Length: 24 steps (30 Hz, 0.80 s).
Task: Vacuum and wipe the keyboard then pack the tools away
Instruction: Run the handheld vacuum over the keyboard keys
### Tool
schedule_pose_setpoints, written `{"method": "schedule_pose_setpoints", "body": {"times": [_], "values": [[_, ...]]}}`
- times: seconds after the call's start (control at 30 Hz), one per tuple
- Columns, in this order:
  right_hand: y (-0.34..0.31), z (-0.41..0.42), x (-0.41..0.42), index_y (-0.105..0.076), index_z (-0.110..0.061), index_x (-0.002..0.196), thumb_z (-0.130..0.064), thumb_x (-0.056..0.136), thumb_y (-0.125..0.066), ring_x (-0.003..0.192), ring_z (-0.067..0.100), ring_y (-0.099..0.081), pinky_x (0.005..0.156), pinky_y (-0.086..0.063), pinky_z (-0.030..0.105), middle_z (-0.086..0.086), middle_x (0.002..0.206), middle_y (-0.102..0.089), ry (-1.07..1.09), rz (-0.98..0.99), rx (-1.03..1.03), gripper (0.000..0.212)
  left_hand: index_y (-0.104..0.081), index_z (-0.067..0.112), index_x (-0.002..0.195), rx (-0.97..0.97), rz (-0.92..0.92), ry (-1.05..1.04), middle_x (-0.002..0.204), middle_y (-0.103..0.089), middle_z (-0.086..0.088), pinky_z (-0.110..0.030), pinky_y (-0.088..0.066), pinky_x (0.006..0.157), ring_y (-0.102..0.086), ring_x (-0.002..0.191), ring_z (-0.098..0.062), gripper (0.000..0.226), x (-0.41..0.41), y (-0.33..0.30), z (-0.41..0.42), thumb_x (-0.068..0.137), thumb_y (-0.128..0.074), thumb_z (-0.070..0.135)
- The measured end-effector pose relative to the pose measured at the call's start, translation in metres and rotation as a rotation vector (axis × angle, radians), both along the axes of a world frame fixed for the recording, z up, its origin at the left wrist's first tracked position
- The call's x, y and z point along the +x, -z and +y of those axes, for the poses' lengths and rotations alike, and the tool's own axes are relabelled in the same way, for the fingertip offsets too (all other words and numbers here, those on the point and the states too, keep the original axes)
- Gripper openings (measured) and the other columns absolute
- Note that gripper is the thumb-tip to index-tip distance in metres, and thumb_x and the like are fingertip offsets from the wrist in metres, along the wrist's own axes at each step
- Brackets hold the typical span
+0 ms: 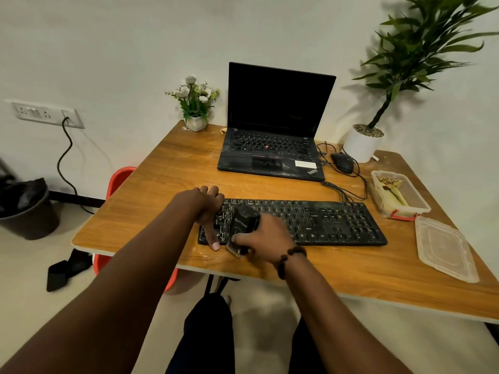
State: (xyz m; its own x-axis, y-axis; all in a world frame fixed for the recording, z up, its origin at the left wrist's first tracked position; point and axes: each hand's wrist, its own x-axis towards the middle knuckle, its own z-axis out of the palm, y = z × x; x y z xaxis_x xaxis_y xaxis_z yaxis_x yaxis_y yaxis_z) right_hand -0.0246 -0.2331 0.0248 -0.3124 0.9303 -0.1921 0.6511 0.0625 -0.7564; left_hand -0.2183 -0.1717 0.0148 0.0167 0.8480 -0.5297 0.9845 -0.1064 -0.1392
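Note:
A black keyboard lies across the wooden table in front of me. My right hand grips a small black handheld vacuum that rests on the keyboard's left part, its clear end pointing toward the table's near edge. My left hand holds the keyboard's left end, fingers over the far edge and thumb down at the near edge. A clear plastic box with red clips stands at the right and holds a yellowish cloth. Its loose lid lies nearer to me.
A dusty open black laptop sits at the back of the table, with a wired mouse and cable to its right. A small flower pot and a large potted plant stand at the back. A bin is on the floor, left.

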Motion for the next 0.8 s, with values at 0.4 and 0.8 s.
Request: {"method": "schedule_pose_setpoints", "body": {"times": [0.4, 0.8], "values": [[0.003, 0.006, 0.014, -0.06, -0.02, 0.113, -0.03, 0.073, -0.08, 0.09, 0.014, -0.066, 0.083, -0.057, 0.038, -0.004, 0.104, -0.069, -0.013, 0.044, -0.06, 0.046, -0.008, 0.015, 0.157, -0.013, 0.018, -0.006, 0.157, -0.013, -0.01, -0.06, -0.034, 0.112, -0.018, 0.145, -0.039, 0.15, 0.003, -0.002, -0.001, 0.042, -0.084, 0.075], [-0.008, 0.053, 0.063, -0.06, -0.018, 0.114, -0.024, 0.076, -0.077, 0.093, 0.016, -0.062, 0.072, -0.05, 0.026, 0.0, 0.106, -0.067, 0.233, -0.099, 0.264, 0.043, -0.004, 0.012, 0.157, 0.06, -0.118, 0.074, 0.162, -0.002, -0.013, -0.061, -0.026, 0.116, -0.008, 0.148, -0.041, 0.147, 0.028, 0.006, 0.001, 0.05, -0.079, 0.079]]}}
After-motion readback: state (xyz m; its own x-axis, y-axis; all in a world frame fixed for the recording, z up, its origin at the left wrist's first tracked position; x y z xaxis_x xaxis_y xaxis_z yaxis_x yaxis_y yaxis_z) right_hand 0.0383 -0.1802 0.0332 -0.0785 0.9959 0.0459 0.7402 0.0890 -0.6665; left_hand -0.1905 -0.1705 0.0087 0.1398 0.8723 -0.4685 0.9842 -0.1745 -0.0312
